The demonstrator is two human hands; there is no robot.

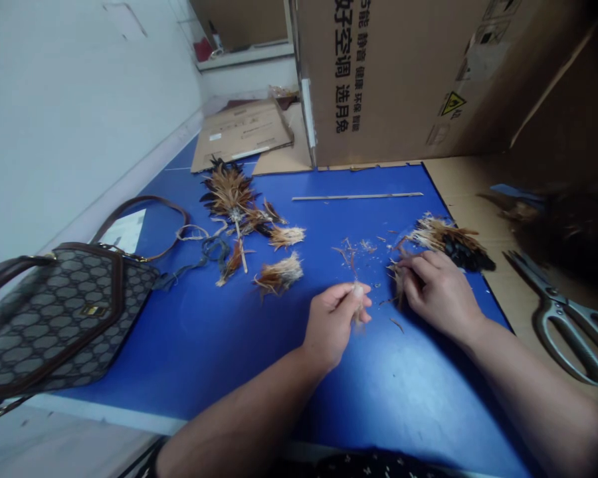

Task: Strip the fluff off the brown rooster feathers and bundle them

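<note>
My left hand [336,318] pinches a small pale feather tuft [357,292] between thumb and fingers over the blue table. To its right, my right hand [436,285] has its fingers pressed together around some brownish feathers [397,279], partly hidden by the hand. Just beyond that hand lies a pile of white, tan and black feathers [448,239]. Feather scraps [366,247] are scattered between and beyond the hands. Two tan and white feather bundles [282,273] lie left of my left hand. Behind them rests a brown and black feather duster head [232,189] on a short stick.
A patterned handbag [70,312] stands at the left. Large scissors [561,305] lie on cardboard at the right. One thin stick [357,196] lies across the back of the blue table [219,358]. A big cardboard box [398,79] rises behind it.
</note>
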